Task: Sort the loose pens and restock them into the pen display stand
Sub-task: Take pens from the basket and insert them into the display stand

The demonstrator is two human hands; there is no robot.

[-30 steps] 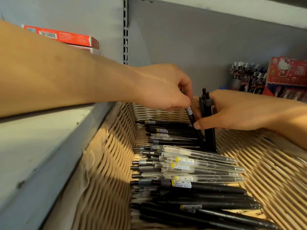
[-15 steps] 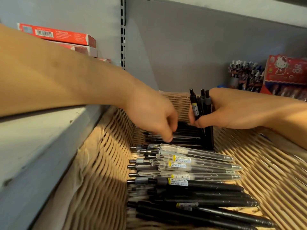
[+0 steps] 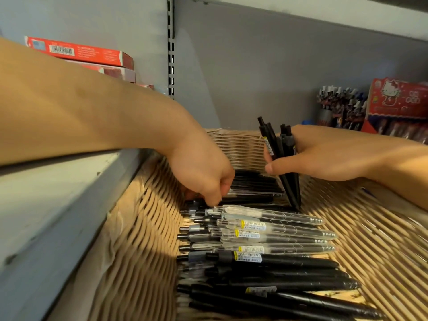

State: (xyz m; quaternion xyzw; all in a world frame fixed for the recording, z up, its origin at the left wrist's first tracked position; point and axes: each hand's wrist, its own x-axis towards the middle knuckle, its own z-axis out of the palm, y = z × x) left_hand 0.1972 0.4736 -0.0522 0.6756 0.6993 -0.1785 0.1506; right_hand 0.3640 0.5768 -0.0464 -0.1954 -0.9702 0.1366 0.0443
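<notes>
Head view: ribbed paper tray (image 3: 143,228) holds loose pens (image 3: 266,251).

I'm looking into a stationery shop: grey metal retail shelving (image 3: 254,72), barcoded pens (image 3: 266,242) lying stocked in rows, red boxed goods (image 3: 78,52), and cartoon-printed packs (image 3: 398,98) beside displayed pens.
</notes>
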